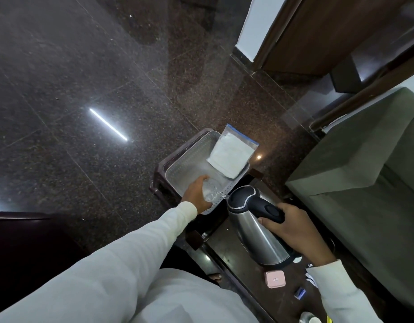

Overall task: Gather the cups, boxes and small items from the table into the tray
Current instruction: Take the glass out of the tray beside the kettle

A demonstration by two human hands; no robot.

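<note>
A white perforated tray rests on a dark stool, with a clear zip bag of white contents leaning over its far right rim. My left hand is over the tray's near end, closed around a clear plastic cup. My right hand grips the black handle of a steel electric kettle, held tilted just above the dark table. On the table lie a small pink box, a small blue item and torn white wrappers.
A grey-green sofa runs along the right, close to the table. Round white objects sit at the table's near edge. Dark polished stone floor spreads to the left and ahead. A wooden door frame stands at the upper right.
</note>
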